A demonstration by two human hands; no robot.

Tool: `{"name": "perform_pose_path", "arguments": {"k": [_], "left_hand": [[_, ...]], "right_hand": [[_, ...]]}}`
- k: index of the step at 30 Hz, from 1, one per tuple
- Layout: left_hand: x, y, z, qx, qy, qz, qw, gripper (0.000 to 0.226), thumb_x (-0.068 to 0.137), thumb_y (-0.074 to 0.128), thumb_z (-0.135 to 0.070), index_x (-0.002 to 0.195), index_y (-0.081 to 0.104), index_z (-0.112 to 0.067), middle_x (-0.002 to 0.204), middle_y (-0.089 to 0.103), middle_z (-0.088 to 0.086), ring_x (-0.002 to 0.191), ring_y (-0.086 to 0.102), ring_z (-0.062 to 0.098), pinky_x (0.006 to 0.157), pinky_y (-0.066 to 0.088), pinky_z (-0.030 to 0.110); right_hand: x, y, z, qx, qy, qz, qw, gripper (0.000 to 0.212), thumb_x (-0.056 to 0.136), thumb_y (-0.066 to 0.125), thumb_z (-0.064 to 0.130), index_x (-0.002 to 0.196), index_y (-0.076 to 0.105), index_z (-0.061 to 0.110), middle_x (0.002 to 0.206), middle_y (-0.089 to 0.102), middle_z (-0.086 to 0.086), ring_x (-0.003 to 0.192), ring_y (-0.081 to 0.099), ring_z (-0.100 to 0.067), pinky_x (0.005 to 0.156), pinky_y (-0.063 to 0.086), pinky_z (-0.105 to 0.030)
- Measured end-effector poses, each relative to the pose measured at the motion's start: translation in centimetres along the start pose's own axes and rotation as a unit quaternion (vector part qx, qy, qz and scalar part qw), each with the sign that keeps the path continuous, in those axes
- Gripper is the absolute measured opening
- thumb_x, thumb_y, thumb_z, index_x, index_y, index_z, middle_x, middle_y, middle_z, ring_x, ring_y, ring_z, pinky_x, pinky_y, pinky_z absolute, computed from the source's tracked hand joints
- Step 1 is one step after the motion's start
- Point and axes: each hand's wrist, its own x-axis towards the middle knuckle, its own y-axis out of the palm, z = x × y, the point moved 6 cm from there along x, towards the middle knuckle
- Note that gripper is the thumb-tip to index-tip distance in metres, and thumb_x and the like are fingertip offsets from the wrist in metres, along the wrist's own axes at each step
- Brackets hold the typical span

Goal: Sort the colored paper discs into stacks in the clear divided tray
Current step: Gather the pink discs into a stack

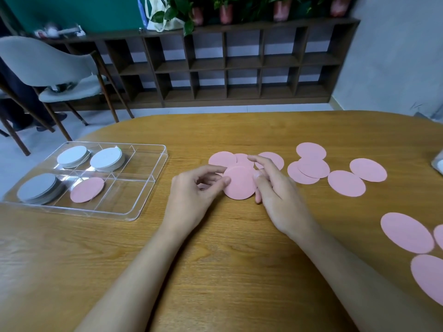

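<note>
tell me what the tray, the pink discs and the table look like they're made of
The tray looks like clear hard plastic with a glossy finish: the table shows through it and its walls catch glare. The pink discs look like thin matte paper or card: no shine, lying flat, hardly any edge. The table looks like wood or wood veneer with a satin finish: the grain is plain, but which of the two can't be told.

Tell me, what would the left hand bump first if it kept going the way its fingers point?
The pink disc straight ahead; the left hand seems to pinch its near edge already. Just past the disc waits the right hand.
</note>
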Motion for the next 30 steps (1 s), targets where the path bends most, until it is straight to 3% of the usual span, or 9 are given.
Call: {"name": "perform_pose_path", "arguments": {"k": [3, 6, 8, 11, 14, 18, 21, 26, 30], "left_hand": [[-0.2, -0.1, -0.2, 0.005, 0.000, -0.012, 1.000, 0.018, 0.087, 0.085, -0.022, 0.105, 0.082, -0.021, 0.082, 0.080, -0.005, 0.077, 0.076, 0.013, 0.075, 0.059, 0.023], [-0.1, -0.3, -0.3, 0.075, 0.037, -0.004, 0.996, 0.017, 0.088, 0.084, -0.028, 0.104, 0.083, -0.021, 0.091, 0.080, -0.009, 0.079, 0.072, 0.005, 0.076, 0.057, 0.022], [0.5, -0.7, 0.1, 0.165, 0.066, 0.012, 0.984, 0.032, 0.087, 0.083, -0.040, 0.115, 0.078, -0.024, 0.113, 0.076, -0.011, 0.100, 0.069, 0.005, 0.089, 0.054, 0.026], [0.9, -1.2, 1.6, 0.264, 0.033, 0.054, 0.962, 0.064, 0.080, 0.078, -0.063, 0.134, 0.066, -0.033, 0.136, 0.066, -0.013, 0.128, 0.057, 0.014, 0.102, 0.050, 0.039], [0.9, -1.3, 1.9, 0.276, 0.027, 0.058, 0.959, 0.064, 0.077, 0.080, -0.064, 0.132, 0.067, -0.033, 0.122, 0.072, -0.010, 0.115, 0.062, 0.019, 0.094, 0.053, 0.043], [0.8, -1.2, 1.4, 0.286, 0.062, 0.064, 0.954, 0.067, 0.075, 0.063, -0.079, 0.128, 0.067, -0.038, 0.111, 0.075, -0.013, 0.102, 0.067, 0.014, 0.087, 0.055, 0.040], [0.4, -1.1, 0.1, 0.266, 0.103, 0.066, 0.956, 0.050, 0.091, 0.055, -0.070, 0.123, 0.069, -0.035, 0.104, 0.078, -0.017, 0.095, 0.072, 0.009, 0.082, 0.057, 0.038], [-0.1, -0.8, -1.6, 0.235, 0.182, 0.041, 0.954, 0.029, 0.104, 0.065, -0.034, 0.132, 0.065, -0.030, 0.095, 0.076, -0.012, 0.071, 0.062, 0.003, 0.074, 0.056, 0.034], [-0.4, -1.3, -2.7, 0.182, 0.182, -0.016, 0.966, 0.033, 0.104, 0.063, -0.022, 0.136, 0.064, -0.028, 0.097, 0.071, -0.010, 0.079, 0.060, 0.009, 0.077, 0.046, 0.019]], "right_hand": [[-0.1, 0.3, 0.6, -0.059, -0.028, 0.005, 0.998, 0.039, 0.107, 0.046, 0.023, 0.146, 0.052, 0.028, 0.094, 0.064, 0.023, 0.087, 0.056, -0.001, 0.077, 0.040, -0.008], [-0.1, 0.2, 0.6, -0.086, -0.036, -0.003, 0.996, 0.044, 0.107, 0.047, 0.018, 0.150, 0.049, 0.025, 0.129, 0.063, 0.011, 0.109, 0.048, 0.008, 0.089, 0.032, 0.001], [-0.1, 0.0, 0.5, -0.084, -0.022, -0.010, 0.996, 0.047, 0.107, 0.047, 0.017, 0.152, 0.046, 0.027, 0.124, 0.062, 0.014, 0.108, 0.047, 0.007, 0.087, 0.033, 0.000], [-0.1, -0.2, 0.2, -0.087, -0.003, -0.006, 0.996, 0.053, 0.107, 0.047, 0.021, 0.156, 0.034, 0.035, 0.111, 0.061, 0.012, 0.101, 0.056, -0.002, 0.083, 0.043, -0.017], [-0.1, -0.2, 0.3, -0.088, 0.003, 0.008, 0.996, 0.055, 0.107, 0.045, 0.023, 0.157, 0.027, 0.038, 0.114, 0.057, 0.012, 0.105, 0.055, -0.005, 0.087, 0.045, -0.026], [0.0, -0.5, 0.3, -0.080, -0.003, -0.002, 0.997, 0.054, 0.108, 0.045, 0.021, 0.157, 0.028, 0.035, 0.111, 0.063, 0.007, 0.104, 0.060, -0.010, 0.084, 0.046, -0.028], [0.1, -0.9, 0.0, -0.072, 0.007, -0.019, 0.997, 0.054, 0.108, 0.045, 0.022, 0.158, 0.028, 0.034, 0.128, 0.065, 0.001, 0.118, 0.059, -0.011, 0.091, 0.043, -0.022], [0.4, -1.5, -0.3, -0.088, 0.004, -0.056, 0.995, 0.054, 0.107, 0.049, 0.021, 0.156, 0.032, 0.033, 0.112, 0.068, 0.003, 0.103, 0.062, -0.008, 0.082, 0.044, -0.023], [0.4, -1.5, -0.3, -0.088, -0.007, -0.070, 0.994, 0.052, 0.105, 0.052, 0.019, 0.153, 0.038, 0.032, 0.105, 0.069, 0.006, 0.097, 0.063, -0.006, 0.080, 0.049, -0.024]]}}
